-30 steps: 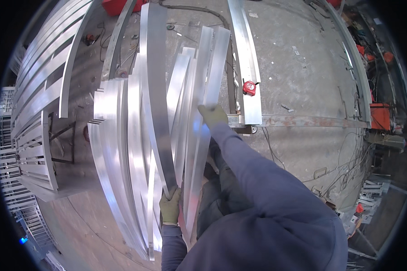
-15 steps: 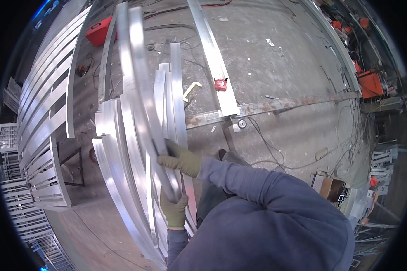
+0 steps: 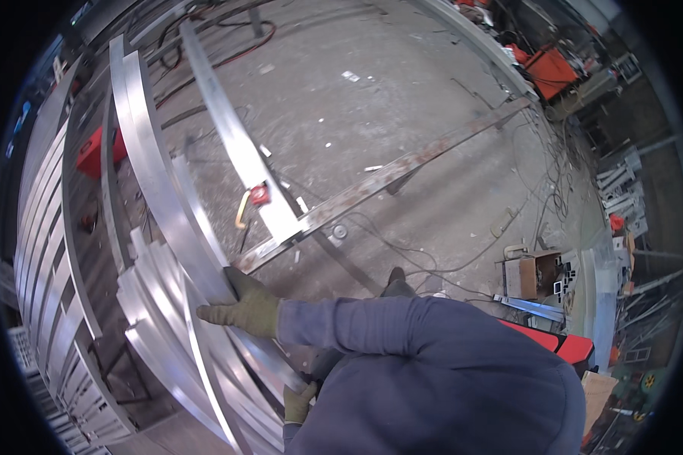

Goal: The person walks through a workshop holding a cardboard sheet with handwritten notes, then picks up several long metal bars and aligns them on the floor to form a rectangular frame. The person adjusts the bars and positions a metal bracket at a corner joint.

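Note:
A long silvery metal tube [image 3: 155, 174] reaches from near my body to the far left. I cannot tell whether it is one tube or two lying side by side. Around its near part my right hand [image 3: 244, 309], in an olive-green glove, is closed, thumb over the top face. My left hand [image 3: 299, 403], gloved alike, grips its near end close to my body, partly hidden by my sleeve. Beneath the tube lies a stack of similar metal tubes [image 3: 155, 284], one of them slanting across the others.
A metal beam [image 3: 231, 133] with a red tape measure [image 3: 259, 194] on it meets a rusty crossbar [image 3: 402, 168]. Slatted metal panels [image 3: 45, 220] stand at left, near a red box [image 3: 91, 155]. Cables [image 3: 425, 265] trail across the floor. An open box of tube pieces [image 3: 539, 274] sits right.
The view has turned to the right. The held tube has swung clear of the stack's right side, and my left hand has drawn back nearer my body. Both hands keep hold.

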`<act>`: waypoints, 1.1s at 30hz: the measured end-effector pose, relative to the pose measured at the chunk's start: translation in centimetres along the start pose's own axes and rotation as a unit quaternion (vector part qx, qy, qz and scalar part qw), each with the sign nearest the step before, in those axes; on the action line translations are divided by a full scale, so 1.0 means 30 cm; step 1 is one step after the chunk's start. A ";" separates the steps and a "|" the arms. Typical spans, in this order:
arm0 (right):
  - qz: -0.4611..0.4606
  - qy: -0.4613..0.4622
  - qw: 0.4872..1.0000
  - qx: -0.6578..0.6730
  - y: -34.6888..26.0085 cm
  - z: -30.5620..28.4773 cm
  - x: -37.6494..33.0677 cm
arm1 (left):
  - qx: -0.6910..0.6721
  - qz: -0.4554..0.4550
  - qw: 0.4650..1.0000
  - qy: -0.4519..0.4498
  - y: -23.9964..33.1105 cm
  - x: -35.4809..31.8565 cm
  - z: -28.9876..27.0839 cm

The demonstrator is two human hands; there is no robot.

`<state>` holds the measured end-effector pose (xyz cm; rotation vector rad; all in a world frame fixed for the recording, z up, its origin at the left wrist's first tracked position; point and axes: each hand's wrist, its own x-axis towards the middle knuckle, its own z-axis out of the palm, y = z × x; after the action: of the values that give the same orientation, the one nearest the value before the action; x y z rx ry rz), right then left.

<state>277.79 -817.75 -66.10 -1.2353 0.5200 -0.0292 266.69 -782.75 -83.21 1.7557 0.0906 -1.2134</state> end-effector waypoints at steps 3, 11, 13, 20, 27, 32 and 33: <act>-0.031 0.066 0.997 -0.013 -0.107 -0.370 -0.074 | -0.007 -0.022 0.999 0.049 0.176 0.029 0.363; -0.053 0.221 0.971 0.075 -0.456 -1.599 -0.245 | 0.087 0.129 0.985 -0.069 0.694 0.016 1.361; -0.043 0.252 0.958 0.126 -0.479 -1.872 -0.195 | 0.083 0.133 0.983 -0.093 0.836 -0.045 1.578; -0.009 0.363 0.919 0.153 -0.532 -2.717 -0.320 | 0.421 -0.029 0.905 0.057 0.800 -0.122 2.096; 0.022 0.298 0.939 0.168 -0.425 -3.299 -0.332 | 0.396 -0.098 0.913 0.018 0.850 0.325 2.415; 0.056 0.330 0.932 0.138 -0.237 -3.841 -0.133 | 0.339 -0.022 0.937 -0.080 1.164 0.635 2.770; 0.038 0.336 0.925 0.170 -0.246 -3.946 -0.117 | 0.341 -0.015 0.935 -0.096 1.258 0.707 2.849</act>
<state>230.04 -924.69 -85.22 -0.8386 1.1093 -0.4734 239.23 -874.39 -77.84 2.2049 -0.4781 -1.5491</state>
